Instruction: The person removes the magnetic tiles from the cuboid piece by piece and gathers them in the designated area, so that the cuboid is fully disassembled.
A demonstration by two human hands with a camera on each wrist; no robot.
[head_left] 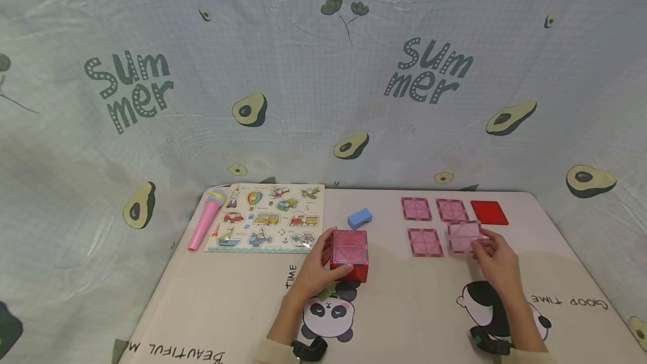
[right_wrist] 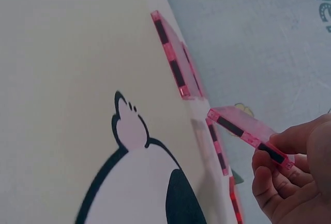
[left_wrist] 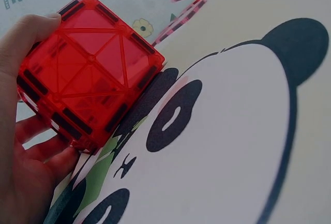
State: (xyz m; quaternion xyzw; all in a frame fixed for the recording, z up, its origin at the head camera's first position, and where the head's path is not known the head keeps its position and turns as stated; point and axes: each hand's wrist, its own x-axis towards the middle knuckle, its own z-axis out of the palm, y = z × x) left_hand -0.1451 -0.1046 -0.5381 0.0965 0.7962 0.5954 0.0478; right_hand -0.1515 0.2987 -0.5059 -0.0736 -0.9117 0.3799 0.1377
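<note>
A cube of magnetic tiles (head_left: 350, 257), with red sides and a pink top, stands on the table, and my left hand (head_left: 317, 271) grips it with thumb and fingers on its sides. In the left wrist view a red side of the cube (left_wrist: 92, 61) faces the camera, with black magnets along its edges. My right hand (head_left: 496, 260) pinches a pink magnetic tile (head_left: 464, 236) by its right edge. In the right wrist view this tile (right_wrist: 243, 125) is tilted and raised off the table between the thumb and fingers of the right hand (right_wrist: 289, 177).
Other pink tiles (head_left: 425, 242) and a red tile (head_left: 489, 213) lie flat at the back right. A blue block (head_left: 360, 218) is behind the cube. At the back left are a vehicle picture board (head_left: 270, 226) and a pink toy microphone (head_left: 205, 221). A printed curtain (head_left: 303, 72) hangs behind.
</note>
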